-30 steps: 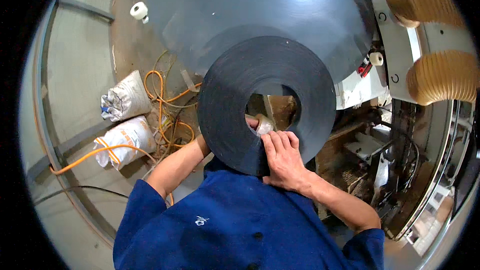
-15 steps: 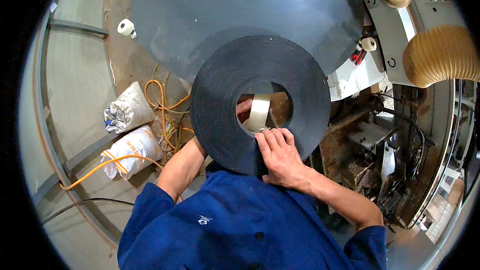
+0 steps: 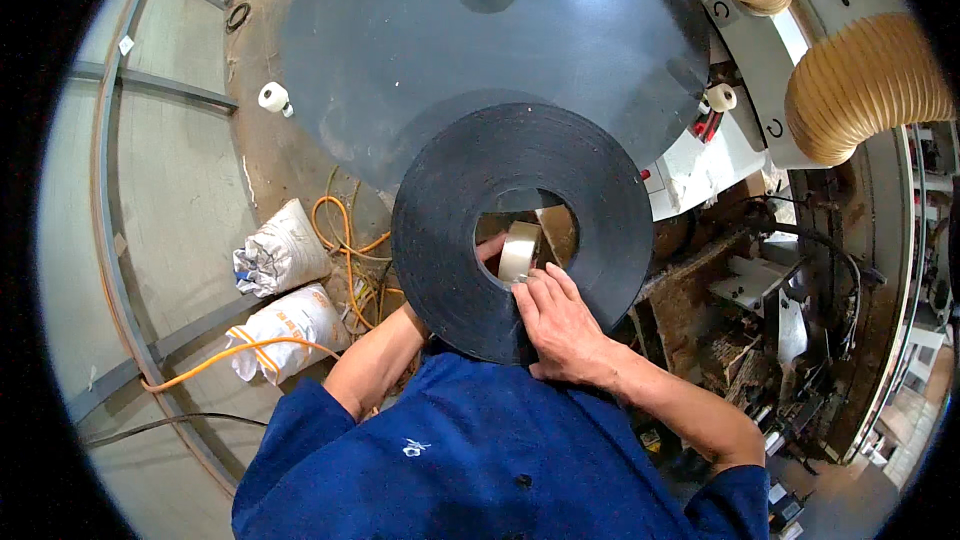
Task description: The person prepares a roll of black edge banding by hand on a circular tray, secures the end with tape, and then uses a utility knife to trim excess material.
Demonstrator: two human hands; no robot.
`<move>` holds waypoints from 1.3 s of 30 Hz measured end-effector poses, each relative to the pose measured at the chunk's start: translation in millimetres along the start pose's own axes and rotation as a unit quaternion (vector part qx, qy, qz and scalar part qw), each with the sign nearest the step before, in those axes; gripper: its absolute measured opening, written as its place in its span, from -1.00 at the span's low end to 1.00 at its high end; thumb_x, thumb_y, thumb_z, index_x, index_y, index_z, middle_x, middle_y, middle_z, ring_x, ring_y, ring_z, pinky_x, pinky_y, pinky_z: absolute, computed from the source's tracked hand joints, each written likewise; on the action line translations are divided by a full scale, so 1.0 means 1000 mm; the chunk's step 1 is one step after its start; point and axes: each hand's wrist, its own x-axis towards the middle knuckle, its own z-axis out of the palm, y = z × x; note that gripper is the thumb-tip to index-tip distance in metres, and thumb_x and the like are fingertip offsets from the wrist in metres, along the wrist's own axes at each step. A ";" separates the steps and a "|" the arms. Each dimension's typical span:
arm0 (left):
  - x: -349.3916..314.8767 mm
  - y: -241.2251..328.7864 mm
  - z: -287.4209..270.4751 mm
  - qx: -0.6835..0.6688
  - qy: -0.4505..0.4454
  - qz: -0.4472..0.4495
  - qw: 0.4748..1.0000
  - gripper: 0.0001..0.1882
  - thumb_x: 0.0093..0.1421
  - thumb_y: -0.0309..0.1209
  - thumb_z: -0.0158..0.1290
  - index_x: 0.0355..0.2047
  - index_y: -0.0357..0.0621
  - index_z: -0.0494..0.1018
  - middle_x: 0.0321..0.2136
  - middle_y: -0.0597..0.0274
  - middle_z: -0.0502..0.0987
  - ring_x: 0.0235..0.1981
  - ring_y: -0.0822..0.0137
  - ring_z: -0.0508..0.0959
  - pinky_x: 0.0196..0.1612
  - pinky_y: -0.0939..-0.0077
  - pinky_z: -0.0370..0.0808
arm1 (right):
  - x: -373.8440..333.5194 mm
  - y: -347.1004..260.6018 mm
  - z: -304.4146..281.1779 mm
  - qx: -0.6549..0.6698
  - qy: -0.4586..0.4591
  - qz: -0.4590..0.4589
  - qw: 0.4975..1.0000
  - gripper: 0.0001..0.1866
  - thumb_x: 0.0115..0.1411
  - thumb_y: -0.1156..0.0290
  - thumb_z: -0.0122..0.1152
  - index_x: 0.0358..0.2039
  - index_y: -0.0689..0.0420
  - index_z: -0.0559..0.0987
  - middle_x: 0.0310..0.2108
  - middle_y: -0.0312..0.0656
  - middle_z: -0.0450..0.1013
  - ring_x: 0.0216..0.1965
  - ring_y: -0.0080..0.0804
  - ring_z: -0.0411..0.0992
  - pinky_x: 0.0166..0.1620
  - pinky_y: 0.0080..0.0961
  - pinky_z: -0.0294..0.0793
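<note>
A large dark-grey, ring-shaped coil of wound strip (image 3: 440, 240), centre of frame — probably heavy and firm, best held across both rims. The right hand (image 3: 565, 328) clasps its lower part; the left hand (image 3: 490, 247) — mostly hidden, grip indeterminable — shows fingers beside a cream, glossy tape roll (image 3: 517, 252).

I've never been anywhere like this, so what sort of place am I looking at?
Probably a factory or industrial workshop, though its trade isn't clear: there's a large round grey platform, thick ribbed tan hoses, and a big black coil under the person's right hand.
</note>
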 end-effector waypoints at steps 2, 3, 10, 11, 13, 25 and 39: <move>-0.007 0.004 0.001 -0.006 0.010 -0.006 1.000 -0.62 0.35 -0.24 0.09 0.07 -0.19 0.51 -0.07 0.28 0.59 -0.07 0.49 0.53 -0.06 0.53 0.50 | 0.001 0.001 -0.001 0.005 -0.003 0.000 1.000 0.19 -0.47 0.16 0.65 0.17 0.42 0.24 0.06 0.15 0.29 0.23 0.05 0.22 0.41 -0.05 -0.02; -0.009 0.005 0.002 0.009 0.010 -0.006 1.000 -0.62 0.35 -0.23 0.09 0.06 -0.19 0.51 -0.08 0.28 0.60 -0.08 0.50 0.53 -0.07 0.54 0.50 | 0.000 0.000 0.000 0.009 -0.007 0.003 1.000 0.18 -0.47 0.16 0.65 0.16 0.42 0.24 0.03 0.13 0.30 0.19 0.03 0.26 0.41 -0.09 0.00; -0.004 -0.013 -0.035 0.544 -0.018 0.304 0.782 -0.73 0.33 -0.34 0.07 -0.06 -0.22 0.56 -0.24 0.23 0.62 -0.26 0.46 0.58 -0.19 0.56 0.49 | 0.002 0.000 0.005 -0.024 0.028 -0.014 0.999 0.17 -0.45 0.11 0.62 0.16 0.40 0.25 -0.01 0.09 0.32 0.14 0.00 0.29 0.39 -0.10 0.05; -0.005 -0.015 -0.036 0.547 -0.010 0.302 0.781 -0.73 0.33 -0.34 0.07 -0.05 -0.22 0.56 -0.24 0.22 0.62 -0.25 0.45 0.58 -0.18 0.55 0.49 | 0.002 0.000 0.005 -0.024 0.032 -0.015 0.999 0.17 -0.46 0.10 0.62 0.15 0.40 0.26 -0.01 0.09 0.33 0.14 0.00 0.30 0.39 -0.11 0.06; -0.012 -0.018 -0.038 0.546 0.006 0.293 0.785 -0.74 0.32 -0.35 0.08 -0.05 -0.21 0.56 -0.24 0.19 0.62 -0.24 0.44 0.59 -0.18 0.54 0.49 | 0.002 0.001 0.007 -0.025 0.044 -0.017 0.999 0.16 -0.46 0.09 0.62 0.14 0.40 0.27 -0.02 0.09 0.33 0.13 0.00 0.31 0.38 -0.11 0.08; -0.090 0.006 -0.066 0.662 0.166 0.231 0.693 -0.74 0.29 -0.37 0.09 -0.05 -0.15 0.56 -0.23 0.05 0.64 -0.18 0.40 0.62 -0.15 0.46 0.52 | -0.002 0.003 0.007 -0.022 0.042 -0.025 0.999 0.13 -0.46 0.16 0.60 0.14 0.41 0.28 -0.02 0.09 0.34 0.11 -0.01 0.32 0.36 -0.12 0.11; 0.046 0.082 0.138 0.858 -0.038 -0.207 0.468 -0.72 0.10 -0.38 0.06 -0.23 -0.19 0.65 -0.18 -0.02 0.66 -0.19 0.09 0.66 -0.15 0.17 0.57 | 0.003 -0.001 0.001 -0.020 -0.002 -0.026 0.999 0.17 -0.42 0.07 0.63 0.16 0.46 0.29 0.04 0.14 0.32 0.18 0.03 0.28 0.38 -0.12 0.07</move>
